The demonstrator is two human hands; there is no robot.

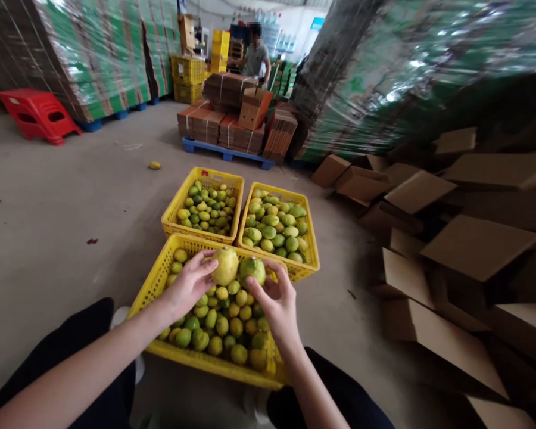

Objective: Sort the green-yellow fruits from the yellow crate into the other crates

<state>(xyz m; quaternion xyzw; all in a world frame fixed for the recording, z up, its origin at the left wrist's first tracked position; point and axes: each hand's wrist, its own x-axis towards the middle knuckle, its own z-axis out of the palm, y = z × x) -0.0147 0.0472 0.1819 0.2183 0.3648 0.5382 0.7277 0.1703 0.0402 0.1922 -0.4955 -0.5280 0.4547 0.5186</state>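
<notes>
My left hand [195, 278] grips a yellow lemon [226, 266] between thumb and fingers. In my right hand [277, 296] is a greener lemon [252, 271], held close beside the yellow one. Both fruits are raised over the near yellow crate [148, 286], which holds many green and yellow lemons [211, 319]. Beyond it stand two more yellow crates: the left one [174, 217] contains smaller-looking lemons [204, 207], the right one [311, 247] larger-looking greenish ones [270, 220].
Open cardboard boxes [480, 247] are heaped on the right. A blue pallet [227, 153] carries bundled flat cartons [239, 134], with a person [256, 56] behind. A red stool [38, 116] stands far left; one lemon [154, 165] lies on the floor. Wrapped green stacks [107, 53] rise behind.
</notes>
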